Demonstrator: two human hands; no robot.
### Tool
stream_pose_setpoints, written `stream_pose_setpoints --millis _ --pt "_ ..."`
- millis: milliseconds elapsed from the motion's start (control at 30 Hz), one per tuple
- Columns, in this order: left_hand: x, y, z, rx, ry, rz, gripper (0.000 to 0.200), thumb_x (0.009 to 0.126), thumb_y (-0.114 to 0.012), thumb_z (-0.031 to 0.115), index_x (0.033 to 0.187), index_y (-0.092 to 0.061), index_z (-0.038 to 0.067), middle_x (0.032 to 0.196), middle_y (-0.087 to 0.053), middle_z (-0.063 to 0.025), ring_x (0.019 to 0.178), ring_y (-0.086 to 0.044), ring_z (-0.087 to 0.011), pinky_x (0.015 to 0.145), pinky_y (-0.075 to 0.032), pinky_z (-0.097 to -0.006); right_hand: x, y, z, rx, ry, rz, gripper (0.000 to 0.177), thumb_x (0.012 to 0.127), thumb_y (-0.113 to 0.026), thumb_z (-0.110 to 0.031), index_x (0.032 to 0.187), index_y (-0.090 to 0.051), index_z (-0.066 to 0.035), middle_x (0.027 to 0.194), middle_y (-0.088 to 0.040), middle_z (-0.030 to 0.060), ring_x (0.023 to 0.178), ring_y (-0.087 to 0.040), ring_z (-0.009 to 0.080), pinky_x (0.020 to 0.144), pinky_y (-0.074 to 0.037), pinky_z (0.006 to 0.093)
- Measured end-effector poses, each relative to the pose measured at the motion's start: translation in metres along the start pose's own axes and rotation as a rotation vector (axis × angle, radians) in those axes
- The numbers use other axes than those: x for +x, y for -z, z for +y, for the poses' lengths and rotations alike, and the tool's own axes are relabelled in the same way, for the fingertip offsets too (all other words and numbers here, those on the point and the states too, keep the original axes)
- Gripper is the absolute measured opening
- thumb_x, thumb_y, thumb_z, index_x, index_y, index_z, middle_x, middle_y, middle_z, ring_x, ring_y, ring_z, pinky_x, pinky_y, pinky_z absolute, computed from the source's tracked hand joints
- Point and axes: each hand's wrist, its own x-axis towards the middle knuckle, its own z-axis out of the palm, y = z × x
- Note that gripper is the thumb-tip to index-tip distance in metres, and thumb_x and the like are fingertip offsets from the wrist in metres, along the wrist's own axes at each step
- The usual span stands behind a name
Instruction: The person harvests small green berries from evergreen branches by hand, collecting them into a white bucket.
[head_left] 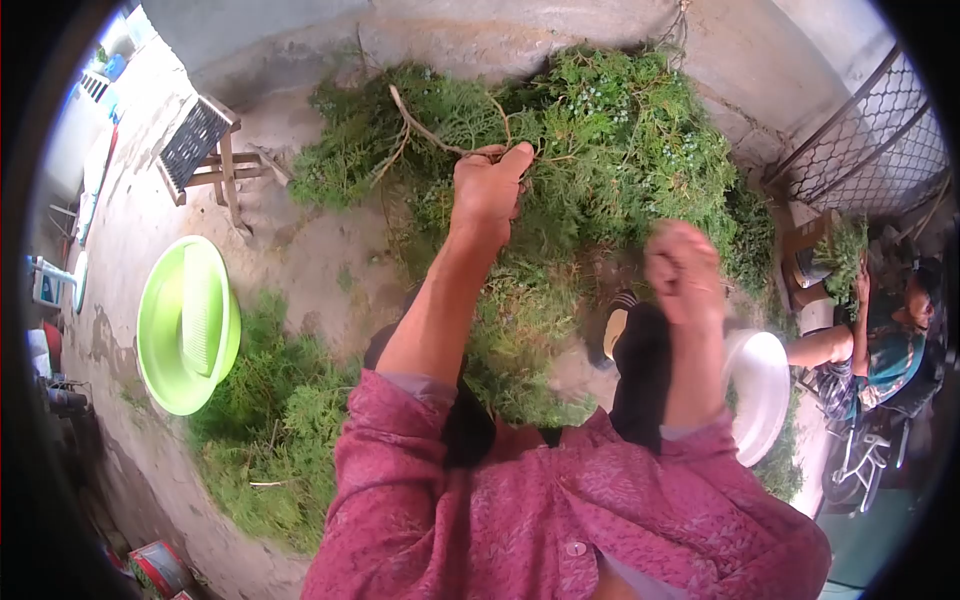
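Observation:
My left hand (488,190) is closed around a thin bare cypress branch (425,130), its thumb on top. The stem forks to the left of the fist, and green sprigs show beyond it. My right hand (685,270) is raised to the right, apart from the left, its fingers curled in; motion blurs it, and whatever it may hold is hidden. Beyond both hands a large heap of green cypress foliage (640,130) with small pale cones lies against the wall. More loose sprigs (525,340) lie on the ground between my legs.
A lime green basin (160,370) with a ribbed insert stands at left, beside another pile of greenery (270,440). A white tub (760,400) is by my right arm. A small wooden stool (225,165) stands back left. At right, another person (890,350) sits holding a sprig.

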Motion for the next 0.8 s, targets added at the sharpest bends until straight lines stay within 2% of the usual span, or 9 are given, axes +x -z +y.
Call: stream_pose_setpoints --millis 167,233,267,300,367,467,533,667,800 --pt "-0.006 0.006 0.008 0.163 -0.037 0.001 0.026 0.076 -0.065 0.024 0.083 -0.057 0.001 0.06 -0.045 0.0002 0.04 -0.034 -0.0095 0.036 -0.027 -0.0254 -0.036 0.179 -0.04 -0.382 0.318 0.586 0.017 0.079 -0.06 -0.009 0.095 -0.058 -0.002 0.065 -0.051 -0.0012 0.045 -0.041 0.0027 0.035 -0.027 0.0146" --pt "-0.001 0.011 0.009 0.077 -0.044 0.008 0.026 0.077 -0.064 0.023 0.086 -0.057 0.0 0.063 -0.046 -0.0014 0.041 -0.035 -0.01 0.037 -0.028 -0.0253 -0.072 0.247 -0.047 -0.829 0.138 0.819 0.021 0.078 -0.059 -0.014 0.095 -0.058 -0.002 0.07 -0.056 0.0038 0.048 -0.046 0.0048 0.036 -0.031 0.0182" --pt "0.0 0.012 0.01 0.048 -0.046 0.015 0.025 0.077 -0.065 0.023 0.085 -0.057 0.0 0.065 -0.047 -0.0015 0.042 -0.036 -0.01 0.037 -0.028 -0.0251 -0.09 0.262 -0.05 -1.321 -0.117 0.909 0.03 0.074 -0.06 -0.021 0.097 -0.059 -0.003 0.077 -0.061 0.0129 0.059 -0.057 0.0159 0.049 -0.044 0.0282" --pt "-0.001 0.012 0.01 0.017 -0.053 0.023 0.025 0.076 -0.065 0.022 0.085 -0.057 0.0 0.066 -0.047 -0.0016 0.043 -0.036 -0.0101 0.037 -0.029 -0.0249 -0.111 0.293 -0.045 -1.329 -0.131 0.913 0.03 0.074 -0.06 -0.021 0.097 -0.059 -0.003 0.077 -0.061 0.0129 0.059 -0.057 0.0159 0.049 -0.044 0.0282" --pt "-0.002 0.01 0.004 0.023 -0.037 0.003 0.025 0.076 -0.066 0.022 0.085 -0.058 -0.001 0.067 -0.048 -0.0017 0.043 -0.036 -0.0101 0.038 -0.029 -0.0248 -0.139 0.358 -0.022 -2.277 -0.041 0.444 0.037 0.071 -0.059 -0.027 0.1 -0.061 -0.005 0.087 -0.062 0.0201 0.079 -0.061 0.0285 0.072 -0.047 0.0361" --pt "-0.004 0.004 -0.007 0.107 -0.043 -0.063 0.027 0.077 -0.066 0.023 0.086 -0.059 -0.001 0.067 -0.048 -0.0015 0.043 -0.037 -0.01 0.038 -0.03 -0.0249 -0.11 0.308 -0.029 -1.885 -0.063 0.454 0.04 0.071 -0.058 -0.029 0.103 -0.061 -0.005 0.093 -0.061 0.0213 0.092 -0.057 0.0341 0.084 -0.042 0.038" --pt "-0.008 -0.005 -0.015 0.269 -0.06 -0.134 0.028 0.078 -0.064 0.025 0.088 -0.06 -0.002 0.058 -0.046 0.0007 0.041 -0.037 -0.0093 0.038 -0.031 -0.0248 -0.064 0.244 -0.034 -1.604 -0.037 0.487 0.04 0.073 -0.058 -0.029 0.102 -0.06 -0.002 0.093 -0.063 0.0181 0.086 -0.061 0.029 0.077 -0.045 0.0344" --pt "-0.007 -0.025 -0.052 0.489 -0.099 -0.252 0.026 0.077 -0.062 0.023 0.082 -0.062 -0.002 0.06 -0.053 -0.0031 0.049 -0.047 -0.0115 0.047 -0.039 -0.0283 -0.004 0.087 -0.003 -0.994 0.313 0.011 0.054 0.075 -0.064 -0.017 0.123 -0.044 -0.001 0.098 -0.06 0.0091 0.086 -0.057 0.0138 0.078 -0.046 0.0268" --pt "-0.019 -0.026 -0.046 0.478 0.027 -0.42 0.031 0.077 -0.057 0.025 0.086 -0.06 -0.005 0.068 -0.059 -0.0107 0.065 -0.057 -0.0193 0.06 -0.045 -0.0329 0.021 -0.016 0.032 -1.149 0.468 -0.233 0.057 0.076 -0.064 -0.013 0.126 -0.04 -0.002 0.099 -0.059 0.0066 0.089 -0.056 0.0131 0.079 -0.045 0.0253"
